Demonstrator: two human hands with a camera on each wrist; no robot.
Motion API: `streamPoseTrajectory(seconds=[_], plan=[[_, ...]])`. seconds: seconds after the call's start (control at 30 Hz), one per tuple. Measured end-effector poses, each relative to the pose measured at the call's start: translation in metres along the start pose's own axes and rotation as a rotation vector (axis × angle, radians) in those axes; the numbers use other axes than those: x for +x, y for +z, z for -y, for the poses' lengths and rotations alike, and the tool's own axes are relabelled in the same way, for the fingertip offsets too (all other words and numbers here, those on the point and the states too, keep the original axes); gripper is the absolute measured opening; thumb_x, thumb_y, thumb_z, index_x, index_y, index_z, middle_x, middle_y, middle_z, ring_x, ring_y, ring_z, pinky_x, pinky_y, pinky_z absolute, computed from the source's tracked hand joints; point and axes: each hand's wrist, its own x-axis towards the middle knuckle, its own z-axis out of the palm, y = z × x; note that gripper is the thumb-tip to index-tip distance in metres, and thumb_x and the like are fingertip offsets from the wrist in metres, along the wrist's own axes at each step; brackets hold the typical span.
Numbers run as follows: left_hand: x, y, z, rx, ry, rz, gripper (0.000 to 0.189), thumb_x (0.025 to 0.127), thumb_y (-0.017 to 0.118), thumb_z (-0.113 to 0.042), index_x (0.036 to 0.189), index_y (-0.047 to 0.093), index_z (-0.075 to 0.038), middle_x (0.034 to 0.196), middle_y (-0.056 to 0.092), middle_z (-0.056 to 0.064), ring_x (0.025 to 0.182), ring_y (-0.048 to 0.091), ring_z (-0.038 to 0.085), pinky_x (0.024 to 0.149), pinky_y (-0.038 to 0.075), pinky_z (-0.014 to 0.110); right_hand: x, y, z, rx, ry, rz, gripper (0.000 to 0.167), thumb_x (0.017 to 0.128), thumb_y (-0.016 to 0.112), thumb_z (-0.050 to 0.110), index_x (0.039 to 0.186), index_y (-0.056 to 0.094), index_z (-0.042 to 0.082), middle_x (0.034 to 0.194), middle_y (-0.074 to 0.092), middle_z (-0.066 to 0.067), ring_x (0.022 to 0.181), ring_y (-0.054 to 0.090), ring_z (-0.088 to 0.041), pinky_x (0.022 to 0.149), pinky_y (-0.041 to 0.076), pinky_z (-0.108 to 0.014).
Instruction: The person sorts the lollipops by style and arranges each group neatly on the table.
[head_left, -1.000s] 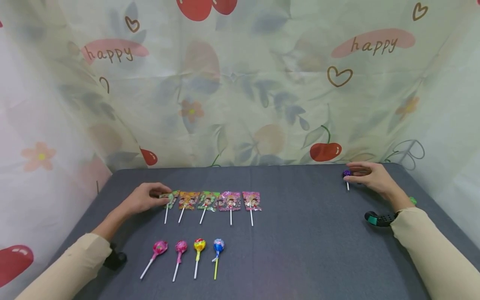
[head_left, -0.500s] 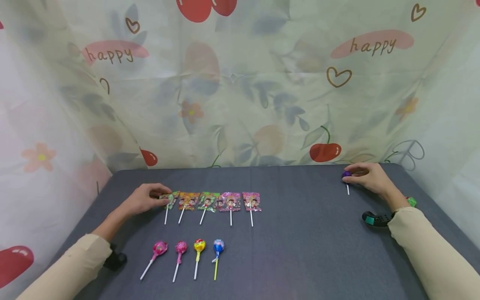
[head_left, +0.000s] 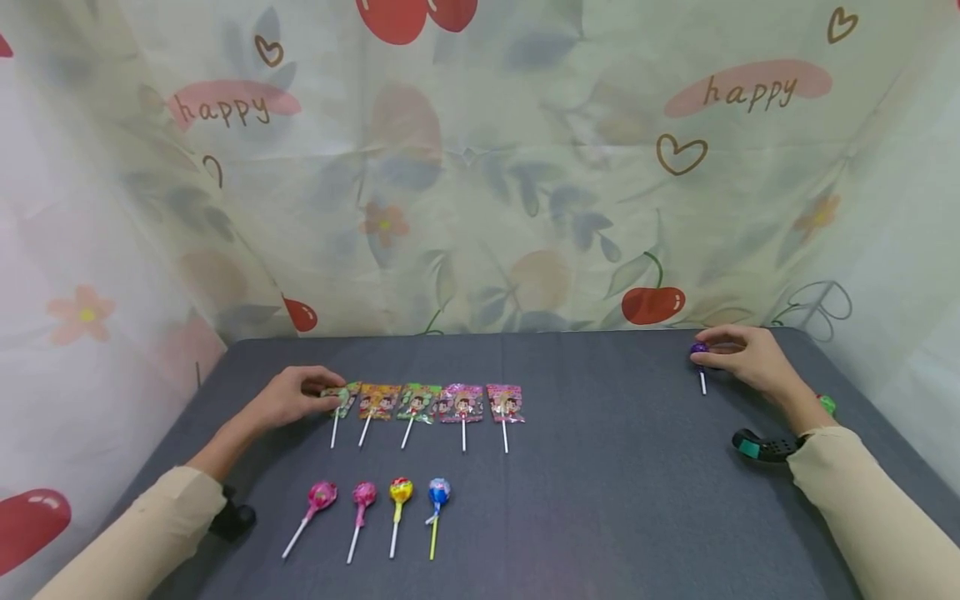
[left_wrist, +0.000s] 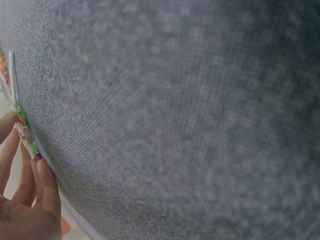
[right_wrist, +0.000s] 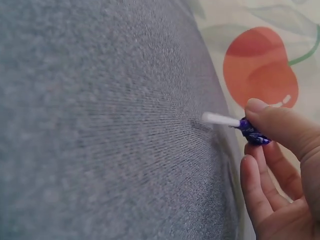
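Note:
At the table's back right, my right hand [head_left: 742,358] pinches a purple-wrapped lollipop [right_wrist: 254,133] by its head between thumb and fingers. Its white stick points toward the front of the table. On the left, my left hand [head_left: 288,397] pinches the outer edge of a green flat-wrapped lollipop [head_left: 348,402], the leftmost of a row. The left wrist view has the fingertips and thumb on that green wrapper [left_wrist: 22,131]; part of it is hidden by the fingers in the head view.
Alongside the green one lie flat-packed lollipops: orange [head_left: 378,402], green [head_left: 417,402] and pink [head_left: 461,403], [head_left: 506,403] ones. Nearer the front is a row of ball lollipops, pink [head_left: 322,496], yellow [head_left: 401,490] and blue [head_left: 439,492]. A patterned curtain [head_left: 480,208] hangs behind the grey table [head_left: 600,483].
The purple lollipop's stick end has shifted slightly toward the front, with my right hand's fingers still at its head. My left hand keeps its place on the green wrapper.

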Motion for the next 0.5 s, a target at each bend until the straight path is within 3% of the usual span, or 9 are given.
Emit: streamPoseTrajectory(seconds=[0.13, 0.3, 0.5], plan=[[0.000, -0.001, -0.002, -0.005, -0.004, 0.001, 0.029, 0.094, 0.075, -0.014, 0.119, 0.072, 0.000, 0.118, 0.066, 0.018, 0.106, 0.063, 0.037, 0.086, 0.052, 0.049, -0.004, 0.000, 0.000, 0.017, -0.002, -0.013, 0.045, 0.092, 0.079, 0.027, 0.123, 0.067, -0.004, 0.120, 0.067, -0.018, 0.091, 0.062, 0.003, 0.070, 0.050, -0.023], [-0.001, -0.001, -0.002, -0.002, -0.001, 0.003, 0.028, 0.094, 0.075, -0.013, 0.118, 0.072, 0.000, 0.118, 0.066, 0.018, 0.105, 0.063, 0.036, 0.084, 0.052, 0.047, -0.010, 0.001, 0.005, 0.059, 0.004, -0.002, 0.043, 0.094, 0.077, 0.025, 0.124, 0.065, -0.003, 0.109, 0.072, -0.009, 0.089, 0.064, -0.004, 0.068, 0.054, -0.030], [0.000, -0.001, -0.001, -0.001, 0.005, 0.004, 0.028, 0.094, 0.075, -0.014, 0.119, 0.072, 0.000, 0.118, 0.066, 0.018, 0.105, 0.063, 0.035, 0.084, 0.051, 0.046, -0.020, 0.005, 0.022, 0.083, -0.019, 0.012, 0.043, 0.095, 0.076, 0.027, 0.125, 0.065, -0.002, 0.118, 0.066, -0.004, 0.099, 0.061, -0.004, 0.072, 0.057, -0.034]])
